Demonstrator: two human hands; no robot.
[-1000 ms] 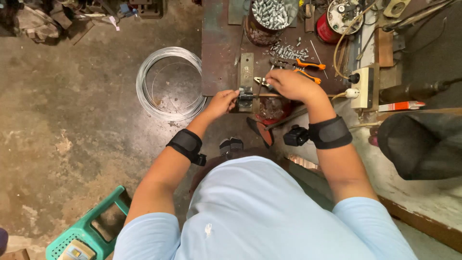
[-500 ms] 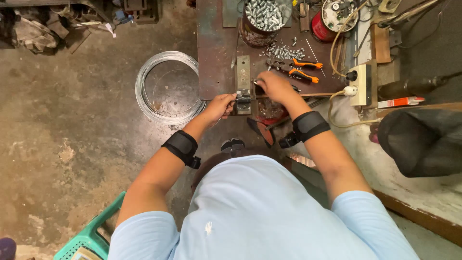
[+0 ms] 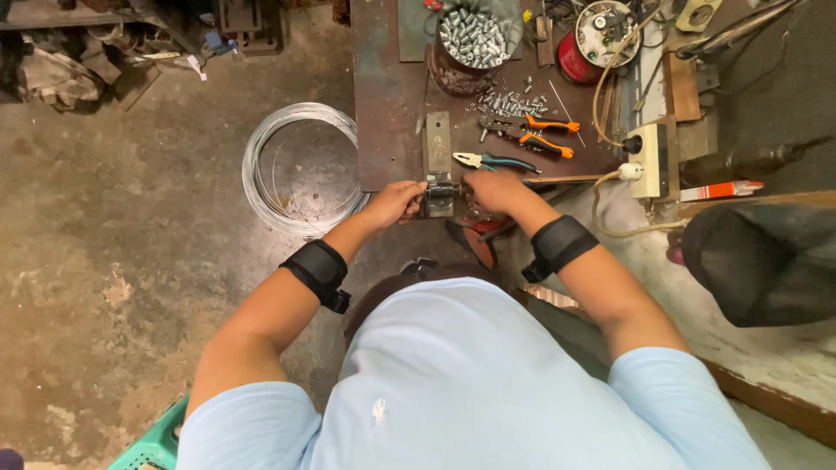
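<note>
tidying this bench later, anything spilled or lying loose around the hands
Yes. Small silver metal parts lie scattered loose on the bench top beside the full can. Both hands, left hand and right hand, are at the small vise.

Brown workbench: 2 pliers, loose bolts, bolt can.

A wire coil lies on the floor; orange-handled pliers and a bucket of bolts sit on the bench.

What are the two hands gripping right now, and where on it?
Both close on the small metal fixture at the bench edge: left hand on its left side, right hand on its right. Finger placement cannot be told.
</note>
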